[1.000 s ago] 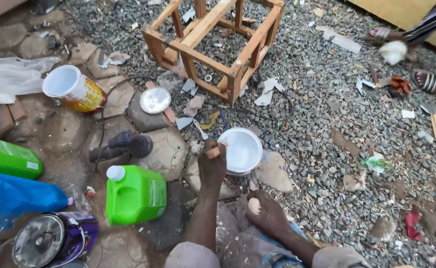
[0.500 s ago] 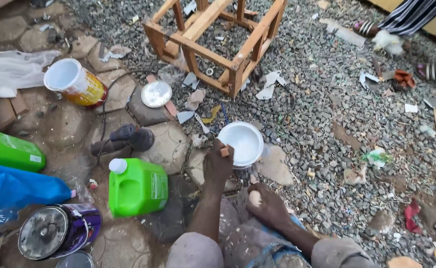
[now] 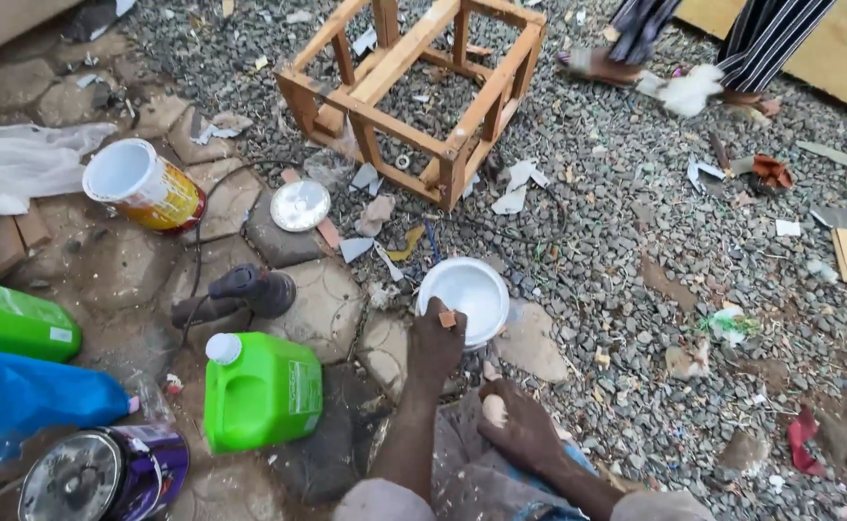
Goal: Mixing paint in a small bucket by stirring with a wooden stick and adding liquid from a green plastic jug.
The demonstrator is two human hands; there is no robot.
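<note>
My left hand (image 3: 435,340) is stretched out over the stony ground and pinches a small brown block (image 3: 448,318) at the near rim of a round white plastic bowl (image 3: 464,299). My right hand (image 3: 512,425) rests low by my knee, curled around a small pale round thing (image 3: 493,410). A green plastic jug with a white cap (image 3: 259,391) lies just left of my arm, and a square wooden frame (image 3: 414,92) sits farther up on the gravel.

White round bowl (image 3: 466,295): upright on the paving edge beside the gravel, interior coated white. Small brown block (image 3: 448,318) rests at its near rim (material cannot be determined).
</note>
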